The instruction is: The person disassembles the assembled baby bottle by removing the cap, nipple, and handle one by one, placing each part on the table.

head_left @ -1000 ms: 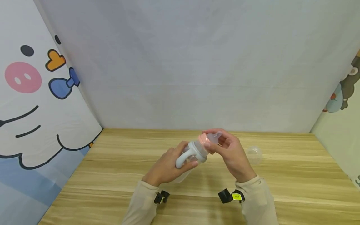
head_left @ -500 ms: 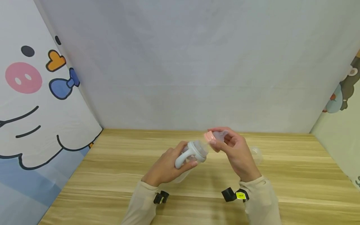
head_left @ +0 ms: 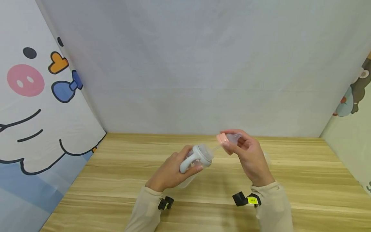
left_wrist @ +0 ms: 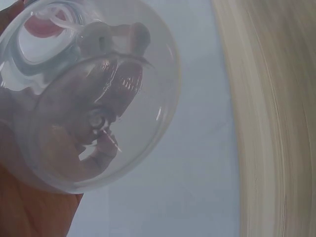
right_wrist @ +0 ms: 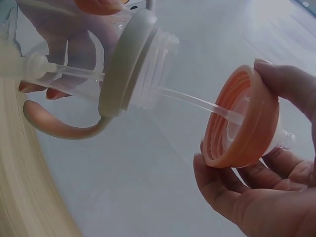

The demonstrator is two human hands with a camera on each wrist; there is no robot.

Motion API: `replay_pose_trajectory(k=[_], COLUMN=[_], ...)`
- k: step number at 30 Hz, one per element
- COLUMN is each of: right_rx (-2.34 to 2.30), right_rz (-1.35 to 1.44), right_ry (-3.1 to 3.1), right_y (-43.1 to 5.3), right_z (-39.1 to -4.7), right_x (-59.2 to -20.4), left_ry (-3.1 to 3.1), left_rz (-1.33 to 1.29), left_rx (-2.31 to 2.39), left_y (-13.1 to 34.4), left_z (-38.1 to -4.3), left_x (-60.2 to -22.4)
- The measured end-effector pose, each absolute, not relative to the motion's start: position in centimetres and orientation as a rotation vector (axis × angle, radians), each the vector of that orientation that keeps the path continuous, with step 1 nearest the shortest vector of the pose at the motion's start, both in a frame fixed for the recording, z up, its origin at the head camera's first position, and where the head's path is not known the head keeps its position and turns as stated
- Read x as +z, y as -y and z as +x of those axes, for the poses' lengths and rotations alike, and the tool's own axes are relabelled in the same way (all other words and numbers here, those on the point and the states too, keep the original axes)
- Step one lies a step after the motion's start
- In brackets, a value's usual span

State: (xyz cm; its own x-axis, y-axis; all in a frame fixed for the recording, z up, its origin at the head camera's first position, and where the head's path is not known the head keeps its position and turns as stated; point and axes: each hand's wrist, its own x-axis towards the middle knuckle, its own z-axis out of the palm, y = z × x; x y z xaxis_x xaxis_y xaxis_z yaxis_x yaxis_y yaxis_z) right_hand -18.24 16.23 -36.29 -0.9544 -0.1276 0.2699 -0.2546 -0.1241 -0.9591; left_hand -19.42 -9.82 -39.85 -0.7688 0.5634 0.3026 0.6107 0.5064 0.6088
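Note:
A clear baby bottle (left_wrist: 143, 113) with a pale grey handle ring (head_left: 200, 154) tilts up to the right in my left hand (head_left: 171, 169), whose fingers wrap its body. Its threaded neck (right_wrist: 155, 69) is uncovered. To the right, my right hand (head_left: 250, 156) pinches the pink screw collar (right_wrist: 247, 118) by its rim, with the clear nipple (head_left: 233, 138) pointing away from the bottle. A thin straw (right_wrist: 192, 101) runs from inside the collar into the bottle's neck, and a weighted end (right_wrist: 39, 65) shows inside the bottle.
Behind my right hand a clear dome cap (head_left: 267, 158) lies partly hidden on the wooden table (head_left: 116, 180). A pale cloth wall (head_left: 203, 80) rises at the table's back edge, and a cartoon-printed panel (head_left: 43, 112) stands on the left.
My right hand has drawn the pink collar and nipple off the bottle's neck, moving right and slightly up. The straw between them has come into view. The left hand stays nearly still.

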Motion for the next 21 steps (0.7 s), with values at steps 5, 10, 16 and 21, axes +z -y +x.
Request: replay_pose_trajectory(k=[5, 10, 16, 21], right_rx=[2.247, 2.236, 2.208, 2.211], right_rz=[0.433, 0.435, 0.474, 0.456], right_ry=[1.99, 1.956, 1.931, 1.914], right_y=[-16.8, -17.3, -17.9, -18.1], right_z=[-18.1, -18.1, -18.2, -18.0], right_x=[-36.1, -36.1, -36.1, -35.9], left_ry=[2.676, 2.675, 2.685, 2.682], left_rz=[-1.04, -1.042, -1.032, -1.036], left_rx=[-1.106, -1.105, -1.103, -1.117], left_y=[9.8, 9.7, 9.7, 9.8], left_z=[-19.5, -19.6, -19.5, -19.4], left_x=[-39.9, -39.8, -39.9, -39.8])
